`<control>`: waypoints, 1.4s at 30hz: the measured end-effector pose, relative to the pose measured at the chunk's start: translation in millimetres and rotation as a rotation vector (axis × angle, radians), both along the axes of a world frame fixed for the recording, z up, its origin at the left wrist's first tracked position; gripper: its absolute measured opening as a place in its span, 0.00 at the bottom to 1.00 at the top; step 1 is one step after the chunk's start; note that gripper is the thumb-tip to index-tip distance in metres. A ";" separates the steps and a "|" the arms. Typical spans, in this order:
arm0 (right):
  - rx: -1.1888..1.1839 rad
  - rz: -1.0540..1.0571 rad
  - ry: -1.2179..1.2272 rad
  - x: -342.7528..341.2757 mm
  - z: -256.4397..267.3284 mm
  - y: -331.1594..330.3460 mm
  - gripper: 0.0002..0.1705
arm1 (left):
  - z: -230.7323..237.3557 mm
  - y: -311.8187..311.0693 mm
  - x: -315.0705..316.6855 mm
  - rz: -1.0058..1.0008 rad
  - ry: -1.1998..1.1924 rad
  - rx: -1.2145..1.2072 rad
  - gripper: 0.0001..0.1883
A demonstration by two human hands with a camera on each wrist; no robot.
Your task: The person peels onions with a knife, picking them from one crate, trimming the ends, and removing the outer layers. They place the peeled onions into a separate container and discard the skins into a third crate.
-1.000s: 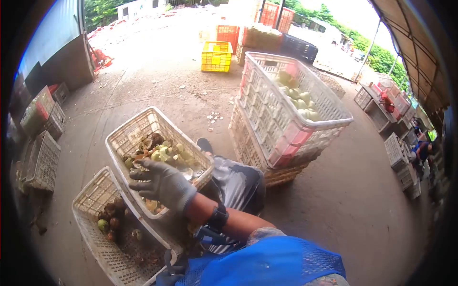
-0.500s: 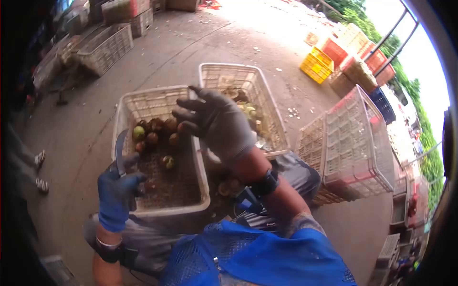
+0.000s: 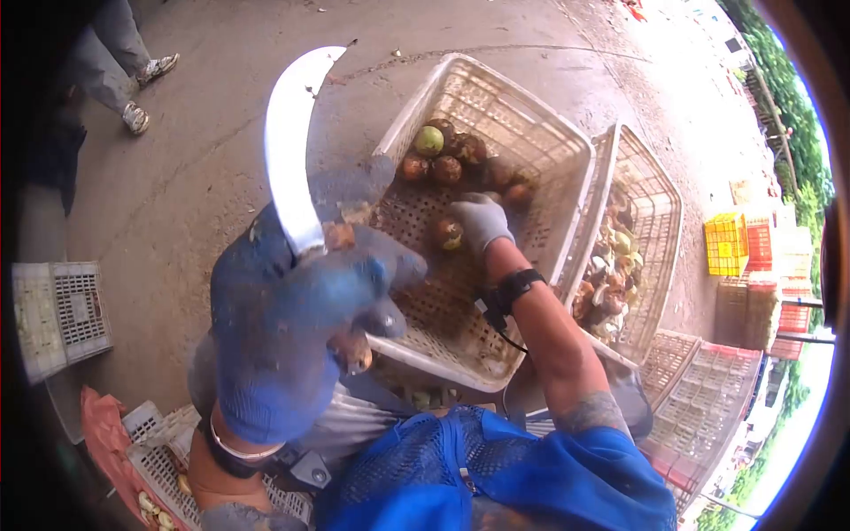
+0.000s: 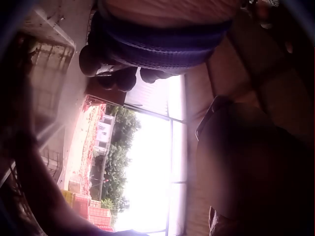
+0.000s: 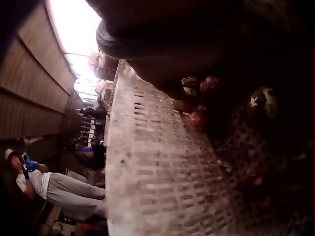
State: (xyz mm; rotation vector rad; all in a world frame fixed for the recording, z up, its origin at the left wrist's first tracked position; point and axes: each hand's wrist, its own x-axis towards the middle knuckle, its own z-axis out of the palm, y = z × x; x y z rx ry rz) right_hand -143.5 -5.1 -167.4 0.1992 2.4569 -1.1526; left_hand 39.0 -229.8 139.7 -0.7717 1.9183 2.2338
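Note:
My left hand (image 3: pixel 301 310), in a blue glove, is raised close to the head camera and grips a knife with a broad, curved blade (image 3: pixel 288 146) pointing up. Brown bits cling around its fingers. In the left wrist view that hand's dark fingertips (image 4: pixel 118 78) show below the cuff. My right hand (image 3: pixel 482 221), grey-gloved, reaches down into a white plastic crate (image 3: pixel 522 97). Beside its fingers lies a round brown fruit (image 3: pixel 449 233); its fingertips are hidden, so I cannot tell whether it holds one. Several brown fruits and a green one (image 3: pixel 428 141) sit at the crate's far end.
A second crate (image 3: pixel 651 168) with peelings (image 3: pixel 611 274) stands against the first on the right. Stacked crates (image 3: pixel 699 389) are beyond it, with a yellow crate (image 3: pixel 727 243) farther off. Another person's legs (image 3: pixel 106 53) are at upper left; a red sack (image 3: pixel 106 438) lies at lower left.
The view has swung left and down. My right hand has gone from above the crates' shared edge down into the fruit crate. The left hand with the knife has risen towards the camera.

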 end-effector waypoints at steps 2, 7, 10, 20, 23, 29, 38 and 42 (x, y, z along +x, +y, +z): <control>0.127 -0.001 -0.246 8.0 1.3 -12.4 0.43 | -0.9 -1.5 -1.1 0.069 -0.076 0.070 0.33; 0.644 0.512 -0.143 9.8 -43.7 -34.4 0.30 | -5.0 -4.7 -11.3 0.130 -0.151 0.168 0.34; 0.696 0.496 -0.111 11.1 -49.1 -36.2 0.28 | -2.9 -2.4 -14.1 0.119 -0.211 0.169 0.34; -0.927 0.299 0.062 20.6 71.4 -5.1 0.23 | -29.3 35.9 -35.3 -0.009 -0.052 0.086 0.33; -1.566 -0.117 -0.416 68.5 193.0 13.1 0.30 | -66.0 60.8 -36.5 -0.148 0.139 0.028 0.31; -1.463 -0.113 -0.069 148.1 233.1 82.1 0.39 | -63.8 119.2 -11.9 -0.468 0.363 -0.246 0.30; -1.436 -0.288 0.121 217.3 232.7 176.3 0.57 | -46.5 182.8 21.6 -0.672 0.731 -0.523 0.28; -1.411 -0.317 0.200 227.7 225.3 193.0 0.58 | -54.4 188.1 33.0 -0.750 0.871 -0.896 0.28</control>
